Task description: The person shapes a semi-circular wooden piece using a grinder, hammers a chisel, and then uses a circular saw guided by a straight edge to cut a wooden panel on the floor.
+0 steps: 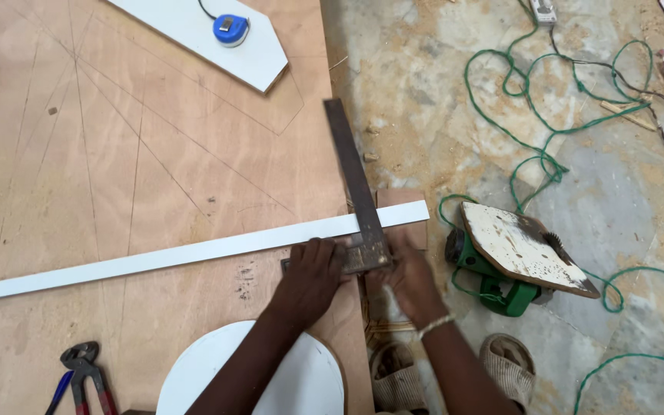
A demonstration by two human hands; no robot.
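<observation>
A long white strip [194, 252] lies across a plywood sheet [117, 154] on the floor. A dark metal try square [356, 184] rests over the strip near its right end, blade pointing away from me. My left hand [313, 278] presses down on the square's stock at the strip's near edge. My right hand [409, 278], a pale band on its wrist, sits just right of the stock with its fingers closed at the strip; whether it grips anything is hidden.
A blue tape measure [230, 29] lies on a white pointed board [255, 54] at the top. Pincers [86, 373] and a white round board [301, 384] lie near me. A green circular saw [512, 257] and green cord [547, 146] sit on the stone floor, right.
</observation>
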